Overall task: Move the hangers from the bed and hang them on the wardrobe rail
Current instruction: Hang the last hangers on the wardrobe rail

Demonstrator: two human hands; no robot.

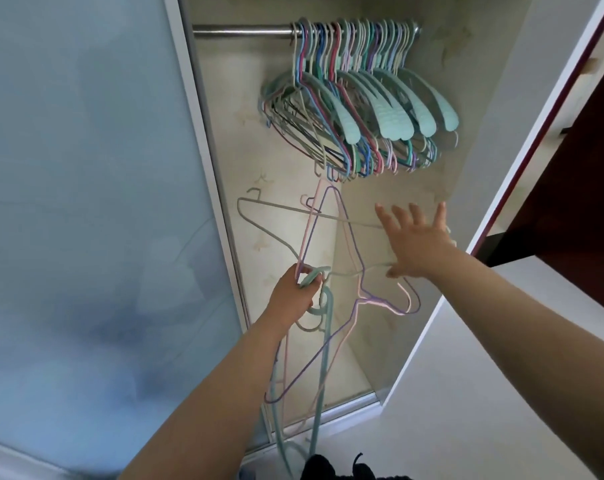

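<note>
My left hand (295,296) grips a tangled bundle of thin hangers (331,237), pink, purple, grey and teal, in front of the open wardrobe. Some stick upward, others dangle down past my forearm. My right hand (415,242) is spread open with fingers apart, its palm against a pale hanger in the bundle; whether it grips it is unclear. Above, the metal wardrobe rail (241,31) carries a dense row of hung hangers (359,109), several with broad mint shoulder pads, packed toward the rail's right end.
A frosted sliding door (86,202) fills the left. The wardrobe's pale back wall (276,220) is behind the bundle. A dark red door edge (570,174) stands at right. The rail's left stretch is bare. A dark object (335,467) lies at the bottom.
</note>
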